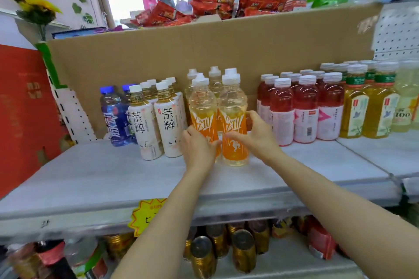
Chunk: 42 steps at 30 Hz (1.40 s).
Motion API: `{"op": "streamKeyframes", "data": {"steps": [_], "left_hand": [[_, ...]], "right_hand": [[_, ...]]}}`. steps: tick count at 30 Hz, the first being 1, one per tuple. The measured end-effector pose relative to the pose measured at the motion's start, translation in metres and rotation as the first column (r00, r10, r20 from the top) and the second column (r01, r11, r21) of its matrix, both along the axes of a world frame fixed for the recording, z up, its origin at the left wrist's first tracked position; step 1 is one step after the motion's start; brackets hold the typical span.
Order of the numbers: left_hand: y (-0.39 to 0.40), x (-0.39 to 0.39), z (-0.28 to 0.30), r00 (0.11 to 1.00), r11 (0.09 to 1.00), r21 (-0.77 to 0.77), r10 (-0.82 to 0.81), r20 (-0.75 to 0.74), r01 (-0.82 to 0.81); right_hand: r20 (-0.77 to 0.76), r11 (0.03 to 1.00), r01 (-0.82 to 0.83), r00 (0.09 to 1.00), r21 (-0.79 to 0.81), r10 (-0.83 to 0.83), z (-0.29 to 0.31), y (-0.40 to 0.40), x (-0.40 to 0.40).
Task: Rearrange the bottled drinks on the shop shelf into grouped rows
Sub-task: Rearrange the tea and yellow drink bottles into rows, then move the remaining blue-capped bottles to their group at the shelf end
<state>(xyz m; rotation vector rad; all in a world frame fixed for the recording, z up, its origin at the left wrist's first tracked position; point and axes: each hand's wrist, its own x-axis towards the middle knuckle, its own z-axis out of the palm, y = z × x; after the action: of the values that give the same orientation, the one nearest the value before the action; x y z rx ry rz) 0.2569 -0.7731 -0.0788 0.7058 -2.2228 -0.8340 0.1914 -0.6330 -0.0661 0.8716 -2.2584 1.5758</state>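
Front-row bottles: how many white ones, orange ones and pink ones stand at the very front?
White-label bottles: 2
Orange bottles: 2
Pink bottles: 3
Total: 7

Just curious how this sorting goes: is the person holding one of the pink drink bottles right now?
No, both the left hand and right hand grip the orange-labelled bottles; the pink bottles stand untouched beside them.

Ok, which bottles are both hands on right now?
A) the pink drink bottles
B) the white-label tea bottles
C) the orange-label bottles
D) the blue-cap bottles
C: the left hand and the right hand each curl round a front orange-label bottle, which stand between the white-label tea bottles and the pink drink bottles.
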Motion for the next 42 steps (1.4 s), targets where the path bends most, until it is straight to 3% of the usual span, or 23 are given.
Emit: {"op": "streamKeyframes", "data": {"steps": [4,11,18,30,36,40,42], "left_hand": [[-0.006,-0.013,0.007,0.997,0.999,0.01,0.046,0.061,-0.047],[-0.006,-0.029,0.008,0.976,0.987,-0.043,0.157,0.151,-0.153],[-0.015,-0.058,0.009,0.958,0.97,0.019,0.235,0.168,-0.241],[-0.034,-0.098,0.001,0.941,0.957,-0.066,0.29,0.173,-0.283],[-0.037,-0.094,-0.003,0.962,0.975,-0.002,0.218,0.163,-0.221],[-0.029,-0.069,0.007,0.98,0.996,0.05,0.06,0.189,-0.071],[-0.022,-0.053,0.012,0.988,1.0,-0.005,0.014,0.154,-0.013]], "right_hand": [[0.034,0.997,0.079,0.996,-0.024,-0.079,0.0,-0.026,-0.011],[0.15,0.979,0.143,0.975,0.147,-0.165,-0.006,-0.038,-0.034],[0.158,0.974,0.196,0.964,0.115,-0.213,-0.012,-0.057,-0.048],[0.18,0.976,0.197,0.961,0.096,-0.212,-0.016,-0.078,-0.077],[0.169,0.978,0.176,0.966,0.112,-0.193,-0.017,-0.078,-0.079],[0.155,0.963,0.142,0.971,0.23,-0.181,-0.016,-0.067,-0.073],[0.139,0.953,0.151,0.971,0.264,-0.193,-0.013,-0.051,-0.065]]}}
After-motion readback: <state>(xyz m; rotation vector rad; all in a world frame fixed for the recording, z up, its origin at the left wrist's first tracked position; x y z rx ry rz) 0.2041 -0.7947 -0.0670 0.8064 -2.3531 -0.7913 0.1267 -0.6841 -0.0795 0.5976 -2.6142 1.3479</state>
